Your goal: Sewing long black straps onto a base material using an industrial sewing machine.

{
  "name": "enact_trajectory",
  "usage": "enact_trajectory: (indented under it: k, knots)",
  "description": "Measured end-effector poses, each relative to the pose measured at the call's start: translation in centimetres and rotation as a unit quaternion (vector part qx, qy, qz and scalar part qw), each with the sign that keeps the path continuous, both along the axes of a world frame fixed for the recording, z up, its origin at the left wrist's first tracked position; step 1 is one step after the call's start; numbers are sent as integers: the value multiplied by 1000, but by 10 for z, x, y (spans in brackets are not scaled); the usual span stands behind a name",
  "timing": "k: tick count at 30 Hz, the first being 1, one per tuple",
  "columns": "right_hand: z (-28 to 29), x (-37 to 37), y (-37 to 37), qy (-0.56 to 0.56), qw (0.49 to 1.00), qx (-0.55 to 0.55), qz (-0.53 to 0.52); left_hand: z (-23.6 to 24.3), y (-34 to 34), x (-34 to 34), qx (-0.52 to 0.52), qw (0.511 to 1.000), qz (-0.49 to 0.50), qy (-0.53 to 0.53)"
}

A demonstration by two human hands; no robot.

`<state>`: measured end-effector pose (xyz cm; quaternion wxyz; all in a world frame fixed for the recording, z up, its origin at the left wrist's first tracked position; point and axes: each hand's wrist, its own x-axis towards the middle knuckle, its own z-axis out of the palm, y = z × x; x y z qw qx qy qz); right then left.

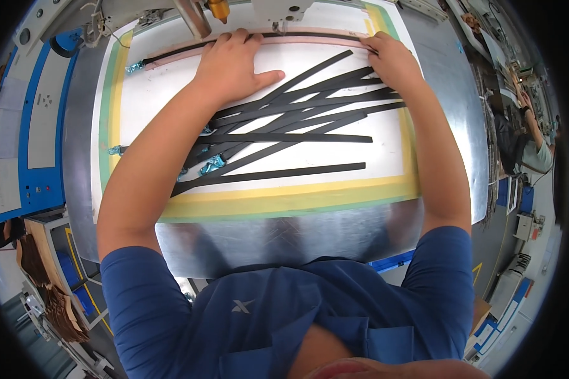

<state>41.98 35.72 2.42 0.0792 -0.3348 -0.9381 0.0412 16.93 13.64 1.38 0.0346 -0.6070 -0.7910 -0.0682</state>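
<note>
Under the machine head, a thin black strip lies along a long pink guide, with a crinkled blue wrapped end at its left. My left hand presses its fingertips on that strip left of the head, thumb stretched out. My right hand has its fingers closed on the strip's right end. Between and below my hands, several loose black strips overlap on the white board edged with yellow and green tape, some with blue wrapped ends.
A steel table surrounds the board. A brass-coloured fitting hangs above. A blue-and-white control cabinet stands at the left; brown pieces lie on a rack at lower left. A co-worker works at a bench on the right.
</note>
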Motion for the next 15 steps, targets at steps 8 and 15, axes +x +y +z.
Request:
enact_trajectory:
  k: [8,15]
  knots:
    - [-4,-1,7,-14,999,4,30,-1,16,17,2,1000,-7,9]
    - [1,-4,7,-24,999,-3,31,-9,31,28,38,999,-19,1]
